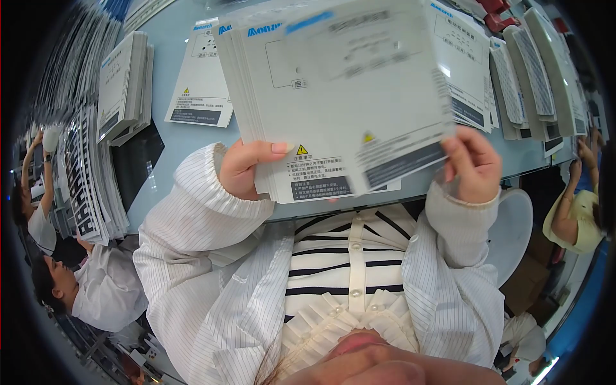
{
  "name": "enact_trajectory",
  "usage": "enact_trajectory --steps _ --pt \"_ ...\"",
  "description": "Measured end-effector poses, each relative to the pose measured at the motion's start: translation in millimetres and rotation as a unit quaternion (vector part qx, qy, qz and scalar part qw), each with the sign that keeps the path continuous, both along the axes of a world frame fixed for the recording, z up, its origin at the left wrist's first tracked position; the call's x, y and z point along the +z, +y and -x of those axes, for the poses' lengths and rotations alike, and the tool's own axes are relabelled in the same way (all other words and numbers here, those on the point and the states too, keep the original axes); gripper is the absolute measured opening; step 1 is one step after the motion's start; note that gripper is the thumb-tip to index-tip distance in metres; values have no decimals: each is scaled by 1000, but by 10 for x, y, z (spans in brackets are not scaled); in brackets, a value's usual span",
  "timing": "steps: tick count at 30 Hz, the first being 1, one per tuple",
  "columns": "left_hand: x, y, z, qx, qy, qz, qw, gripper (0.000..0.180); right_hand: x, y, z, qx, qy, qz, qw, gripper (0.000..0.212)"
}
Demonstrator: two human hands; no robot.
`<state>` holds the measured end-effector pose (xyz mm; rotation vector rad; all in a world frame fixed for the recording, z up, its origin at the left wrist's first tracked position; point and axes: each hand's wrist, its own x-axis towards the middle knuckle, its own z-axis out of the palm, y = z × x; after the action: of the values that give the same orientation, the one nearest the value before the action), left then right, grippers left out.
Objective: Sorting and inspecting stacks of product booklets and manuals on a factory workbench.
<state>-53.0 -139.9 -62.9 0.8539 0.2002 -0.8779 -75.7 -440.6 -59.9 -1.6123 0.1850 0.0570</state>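
Observation:
My left hand [249, 168] grips the lower left part of a stack of white printed panel sheets [260, 102], its thumb lying on the top face near a yellow warning triangle. One panel sheet [391, 109] is tilted over that stack, its upper part blurred by motion. The fingers of my right hand [473, 163] pinch this sheet at its lower right corner. Both hands are just above the table's near edge, in front of my body. A similar printed sheet [204, 83] lies on the table left of the stack, and a further pile of sheets [459, 70] lies to the right.
The pale blue table [144, 192] carries a tied-looking stack of panels [122, 83] and dense upright rows of sheets [77, 64] at left. More thick stacks [545, 77] stand at right beside a red object [497, 13]. Other people [96, 289] work nearby; a white round stool [513, 231] is at right.

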Motion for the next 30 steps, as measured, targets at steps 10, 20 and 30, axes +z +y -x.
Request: enact_trajectory --steps 10,20,30 --pt "-32 -53 -5 -2 -32 34 999 54 -62 -221 -284 -266 -192 470 819 26" --pt "-22 -33 0 -10 -33 -24 999 59 -25 186 57 146 -81 115 979 16" --pt "-30 -63 18 17 -48 -60 997 57 5 142 61 42 26 16 999 11"
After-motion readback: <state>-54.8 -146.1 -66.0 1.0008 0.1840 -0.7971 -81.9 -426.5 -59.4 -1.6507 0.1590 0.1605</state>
